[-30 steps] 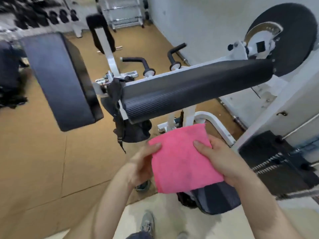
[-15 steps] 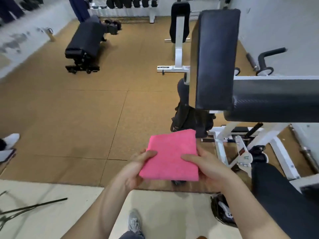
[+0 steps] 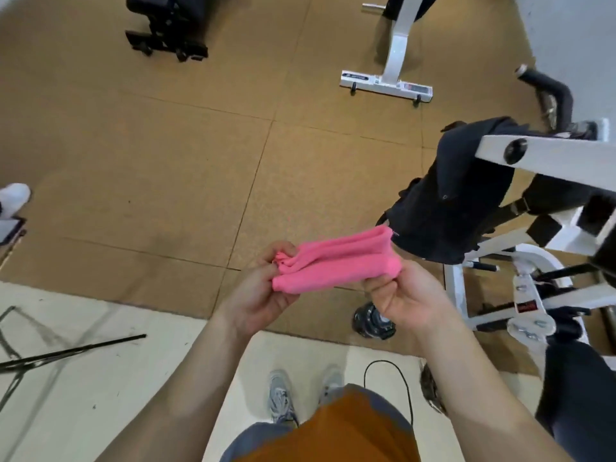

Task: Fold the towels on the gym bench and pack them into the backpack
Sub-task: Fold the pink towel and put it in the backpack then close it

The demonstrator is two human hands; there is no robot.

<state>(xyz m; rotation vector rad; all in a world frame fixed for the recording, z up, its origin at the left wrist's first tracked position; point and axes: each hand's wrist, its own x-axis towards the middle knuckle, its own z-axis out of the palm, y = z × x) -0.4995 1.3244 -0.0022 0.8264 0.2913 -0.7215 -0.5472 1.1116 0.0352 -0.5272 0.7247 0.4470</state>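
A pink towel point(image 3: 336, 261), folded into a thick narrow bundle, hangs between both hands at waist height. My left hand point(image 3: 263, 291) pinches its bunched left end. My right hand point(image 3: 405, 300) grips its right end from below. A black backpack point(image 3: 446, 201) hangs from the white frame point(image 3: 550, 158) of the gym machine, just right of and beyond the towel. The backpack's opening is not visible from here.
White machine legs and bolts point(image 3: 530, 295) stand at the right, with a dark bottle point(image 3: 373, 323) on the floor under my right hand. Another black bench point(image 3: 166, 25) and a white stand base point(image 3: 386, 85) lie further off. A black cable point(image 3: 386, 371) runs near my feet.
The camera tilted down and the view swung left. The flat pink square has been folded over into a narrow bundle, and both hands now grip its ends.
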